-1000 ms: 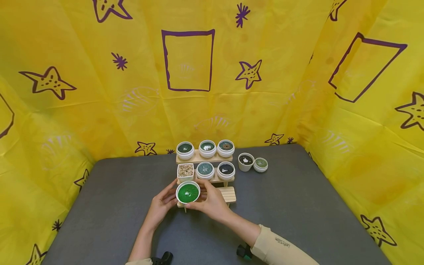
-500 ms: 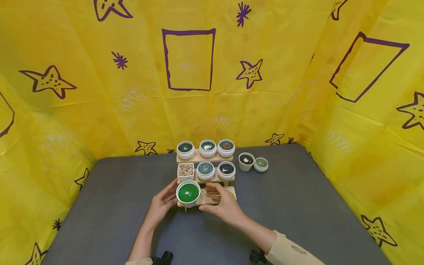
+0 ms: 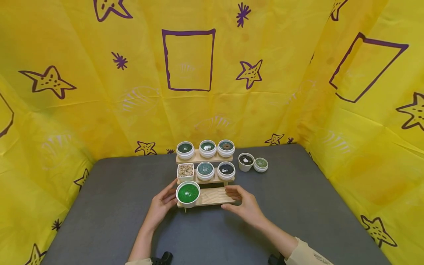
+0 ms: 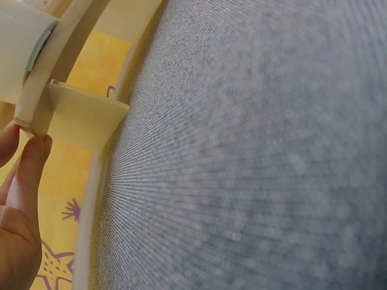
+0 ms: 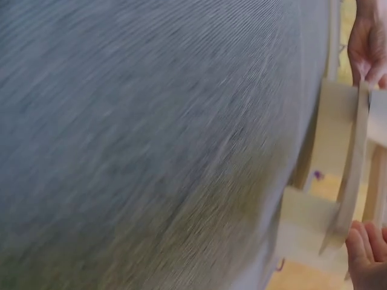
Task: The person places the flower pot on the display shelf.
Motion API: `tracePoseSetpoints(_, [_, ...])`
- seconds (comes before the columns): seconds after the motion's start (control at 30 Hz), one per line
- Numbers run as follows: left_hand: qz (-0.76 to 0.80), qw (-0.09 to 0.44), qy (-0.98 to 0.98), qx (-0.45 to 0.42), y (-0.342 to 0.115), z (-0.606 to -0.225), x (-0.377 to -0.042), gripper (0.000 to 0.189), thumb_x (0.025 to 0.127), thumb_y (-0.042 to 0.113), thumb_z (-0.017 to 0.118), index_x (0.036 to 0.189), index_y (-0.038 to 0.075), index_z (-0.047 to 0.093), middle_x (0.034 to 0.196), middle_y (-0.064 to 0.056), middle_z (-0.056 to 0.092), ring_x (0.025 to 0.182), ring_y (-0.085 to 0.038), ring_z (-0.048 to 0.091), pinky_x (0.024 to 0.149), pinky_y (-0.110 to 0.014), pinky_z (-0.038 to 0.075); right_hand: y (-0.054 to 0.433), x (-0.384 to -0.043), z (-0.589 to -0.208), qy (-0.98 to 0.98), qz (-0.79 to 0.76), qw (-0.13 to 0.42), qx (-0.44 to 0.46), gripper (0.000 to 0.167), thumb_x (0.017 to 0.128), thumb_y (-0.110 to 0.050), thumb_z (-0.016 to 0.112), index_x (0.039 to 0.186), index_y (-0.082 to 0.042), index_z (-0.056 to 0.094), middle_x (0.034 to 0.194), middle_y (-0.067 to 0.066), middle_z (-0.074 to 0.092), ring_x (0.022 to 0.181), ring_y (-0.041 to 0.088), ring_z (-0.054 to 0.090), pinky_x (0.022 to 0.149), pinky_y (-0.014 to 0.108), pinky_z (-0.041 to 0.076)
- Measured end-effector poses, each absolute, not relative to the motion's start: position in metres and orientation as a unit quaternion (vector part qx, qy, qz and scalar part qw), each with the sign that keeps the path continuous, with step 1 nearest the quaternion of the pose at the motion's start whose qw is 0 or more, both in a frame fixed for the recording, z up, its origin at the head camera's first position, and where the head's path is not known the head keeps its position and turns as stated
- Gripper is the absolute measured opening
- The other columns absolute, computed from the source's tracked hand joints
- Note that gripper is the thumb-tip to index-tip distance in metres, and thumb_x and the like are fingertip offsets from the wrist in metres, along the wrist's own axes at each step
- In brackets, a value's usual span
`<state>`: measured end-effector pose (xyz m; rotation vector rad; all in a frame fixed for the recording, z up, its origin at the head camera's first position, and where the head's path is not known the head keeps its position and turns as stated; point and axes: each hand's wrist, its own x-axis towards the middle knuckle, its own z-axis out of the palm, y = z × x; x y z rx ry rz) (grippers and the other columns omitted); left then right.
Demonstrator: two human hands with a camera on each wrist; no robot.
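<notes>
A wooden three-tier stand [image 3: 214, 195] holds several small white pots with coloured fillings. On the left of its lowest tier sits a white bowl [image 3: 188, 193] filled with bright green. My left hand [image 3: 160, 208] grips the left end of that tier, close beside the bowl; the left wrist view shows fingertips on both sides of the wood's corner. At the opposite end my right hand [image 3: 246, 207] holds the tier between thumb and fingers. In the right wrist view its fingers [image 5: 361, 241] meet the wooden end.
A square pot of pebbly bits [image 3: 185, 170] stands on the middle tier, behind the bowl. To the right of the stand, on the grey table [image 3: 314, 206], are a dark-filled cup [image 3: 246, 162] and a light-green pot [image 3: 261, 164]. Yellow cloth [image 3: 188, 110] surrounds the table.
My right hand has let go of the green-filled bowl and moved right along the lowest tier to the stand's right end. The bowl and my left hand have stayed put.
</notes>
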<state>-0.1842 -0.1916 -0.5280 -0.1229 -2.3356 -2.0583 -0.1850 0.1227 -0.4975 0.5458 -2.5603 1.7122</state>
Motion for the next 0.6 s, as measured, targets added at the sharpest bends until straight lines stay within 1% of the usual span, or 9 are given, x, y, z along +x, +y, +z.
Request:
tracePoseSetpoints(0.17, [-0.660,0.012,-0.750,-0.049,-0.192,-0.528,-0.184,0.067,0.087,-0.012,0.062,0.149,0.002,0.041,0.130,-0.037,0.056,0.101,0.007,0.065,0.084,-0.013,0.053,0.141,-0.191,-0.498,-0.827,0.541,0.022,0.149,0.056,0.074,-0.018,0.087,0.123,-0.006,0.064,0.123,0.013,0.070,0.114,0.029,0.067,0.095,0.032,0.056])
tracePoseSetpoints(0.3, [-0.661,0.015,-0.749,-0.046,-0.191,-0.527,-0.183,0.066,0.087,-0.012,0.061,0.149,0.002,0.042,0.130,-0.037,0.057,0.100,0.007,0.065,0.084,-0.012,0.054,0.158,-0.201,-0.501,-0.836,0.534,0.031,0.124,0.057,0.074,-0.017,0.087,0.124,-0.004,0.063,0.124,0.017,0.069,0.114,0.031,0.067,0.095,0.036,0.056])
tracePoseSetpoints(0.43, [-0.661,0.016,-0.749,-0.041,-0.191,-0.528,-0.184,0.067,0.086,-0.013,0.062,0.149,0.003,0.043,0.129,-0.035,0.058,0.100,0.007,0.066,0.083,-0.013,0.054,0.175,-0.214,-0.503,-0.836,0.540,0.043,0.087,0.058,0.074,-0.014,0.086,0.125,0.000,0.062,0.126,0.022,0.067,0.115,0.035,0.066,0.097,0.038,0.055])
tracePoseSetpoints(0.6, [-0.659,0.020,-0.751,-0.046,-0.192,-0.530,-0.184,0.067,0.086,-0.012,0.063,0.148,0.003,0.043,0.128,-0.034,0.059,0.100,0.006,0.066,0.083,-0.013,0.054,0.191,-0.232,-0.502,-0.842,0.534,0.063,0.042,0.057,0.076,-0.012,0.084,0.127,0.001,0.060,0.130,0.022,0.065,0.118,0.036,0.065,0.099,0.038,0.054])
